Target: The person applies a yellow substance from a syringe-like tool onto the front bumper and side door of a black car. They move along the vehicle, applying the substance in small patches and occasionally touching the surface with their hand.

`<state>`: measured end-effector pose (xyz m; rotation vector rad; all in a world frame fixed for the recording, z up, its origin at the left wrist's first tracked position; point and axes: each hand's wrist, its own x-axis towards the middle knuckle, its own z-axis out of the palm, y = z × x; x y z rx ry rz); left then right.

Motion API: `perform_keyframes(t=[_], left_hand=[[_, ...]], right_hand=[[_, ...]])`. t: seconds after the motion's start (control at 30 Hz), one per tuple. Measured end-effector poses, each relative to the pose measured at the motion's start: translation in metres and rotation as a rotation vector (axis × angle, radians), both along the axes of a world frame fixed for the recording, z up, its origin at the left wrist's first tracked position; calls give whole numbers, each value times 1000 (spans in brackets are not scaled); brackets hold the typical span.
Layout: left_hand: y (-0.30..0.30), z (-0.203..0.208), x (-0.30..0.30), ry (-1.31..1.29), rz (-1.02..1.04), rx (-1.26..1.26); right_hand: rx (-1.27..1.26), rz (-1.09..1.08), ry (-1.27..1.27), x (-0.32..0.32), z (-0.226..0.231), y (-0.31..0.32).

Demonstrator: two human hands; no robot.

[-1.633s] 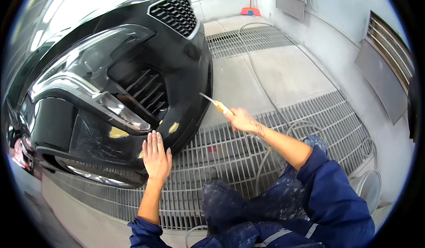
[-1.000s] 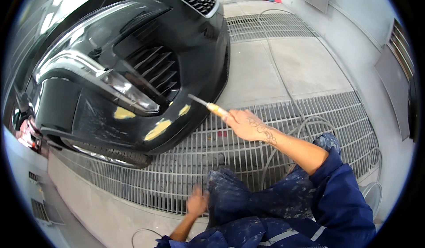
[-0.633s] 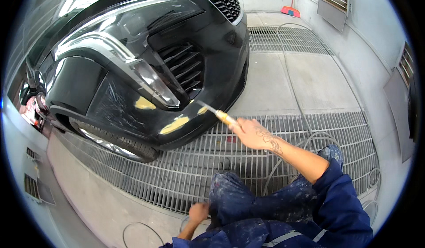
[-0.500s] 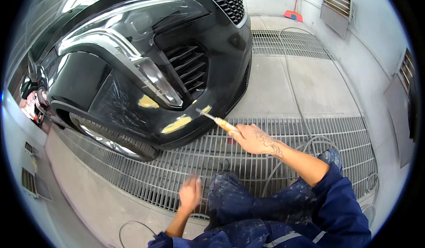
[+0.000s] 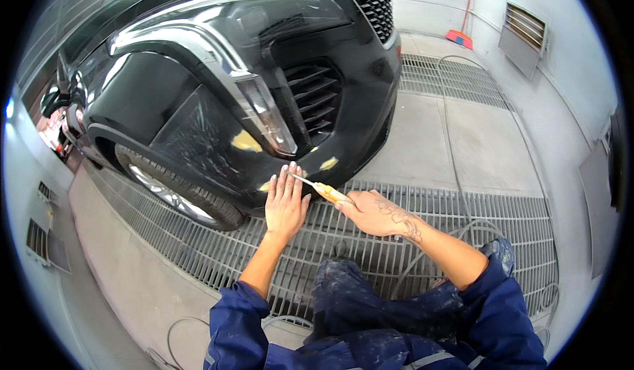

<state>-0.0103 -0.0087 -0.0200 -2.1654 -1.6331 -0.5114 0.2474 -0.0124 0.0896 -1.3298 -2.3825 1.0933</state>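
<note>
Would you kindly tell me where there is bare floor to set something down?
The concrete has a bare patch between the black bumper and grey hose, bordered by gratings. The bumper's near corner is crowded: left hand over a yellow patch, right hand with its tool close by.

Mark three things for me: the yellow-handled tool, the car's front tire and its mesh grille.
Yellow-handled tool (image 5: pixel 328 192): head view, on its handle.
Front tire (image 5: pixel 183 187): head view, on its tread.
Mesh grille (image 5: pixel 372 11): head view, on its dark mesh.
</note>
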Motion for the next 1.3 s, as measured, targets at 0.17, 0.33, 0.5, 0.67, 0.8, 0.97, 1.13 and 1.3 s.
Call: perform_keyframes(t=[0.17, 0.33, 0.5, 0.67, 0.8, 0.97, 1.13, 1.3], left_hand=[[-6, -3, -23, 27, 55, 33], [-12, 8, -48, 63, 98, 60], [6, 56, -97, 124, 117, 213], [60, 195, -113, 0, 195, 702], [72, 240, -112, 0, 174, 787], [43, 78, -100, 244, 43, 401], [31, 79, -163, 410, -142, 394], [40, 210, -246, -196, 322, 813]], right_hand=[[73, -68, 33, -29, 27, -6], [126, 46, 49, -51, 48, -9], [210, -6, 163, -62, 73, -11], [202, -134, 169, -50, 87, -15], [207, -175, 255, -46, 92, -8], [238, -138, 249, -50, 86, -13], [163, -59, 157, -58, 90, -34], [175, 9, 142, -71, 95, -42]])
